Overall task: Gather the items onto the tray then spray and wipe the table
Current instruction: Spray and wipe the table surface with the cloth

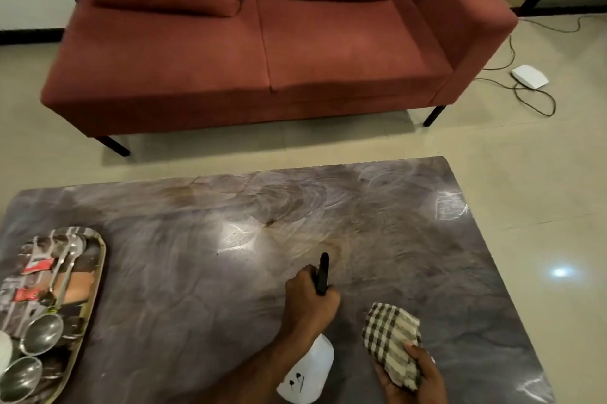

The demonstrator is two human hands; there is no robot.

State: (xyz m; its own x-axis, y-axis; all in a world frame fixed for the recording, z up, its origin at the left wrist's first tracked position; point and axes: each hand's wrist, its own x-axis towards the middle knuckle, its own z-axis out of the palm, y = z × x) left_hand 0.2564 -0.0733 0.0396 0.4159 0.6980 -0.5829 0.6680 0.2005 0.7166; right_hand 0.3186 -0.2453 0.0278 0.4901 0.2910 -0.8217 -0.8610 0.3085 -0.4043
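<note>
My left hand (310,300) grips the black trigger head of a white spray bottle (308,370), held tilted over the grey marble-pattern table (197,272) with its nozzle pointing away from me. My right hand (410,377) holds a bunched checkered cloth (392,344) just above the table's near right part. At the table's left edge lies an oval tray (98,259) carrying steel spoons (64,267), two steel bowls (44,336), red sachets (37,267) and a white cup (4,351) cut off by the frame.
A red two-seat sofa (262,52) stands beyond the table's far edge, with a strip of tiled floor between. On the floor at the right lie a white device (529,76) and its cables (532,101).
</note>
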